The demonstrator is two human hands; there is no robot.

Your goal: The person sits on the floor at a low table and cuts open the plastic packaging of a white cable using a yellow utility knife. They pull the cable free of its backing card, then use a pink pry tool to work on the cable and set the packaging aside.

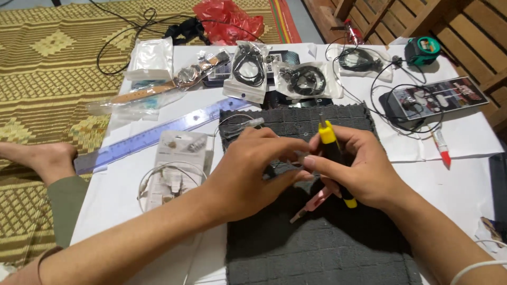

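My right hand (364, 171) grips a yellow and black screwdriver (328, 138), its metal tip pointing up and away. My left hand (248, 171) meets it fingertip to fingertip, pinching a small pale part (302, 157) that I can barely make out. Both hands hover over a dark grey gridded mat (317, 243). A pink slim tool (311, 205) lies on the mat just under my hands.
A blue transparent ruler (158, 133) lies left of the mat beside a packet of small parts (177, 169). Bagged cables (249, 68), a watch strap (158, 89), a green tape measure (422, 51), a black device with wires (417, 103) and a red-tipped tube (441, 148) sit at the back.
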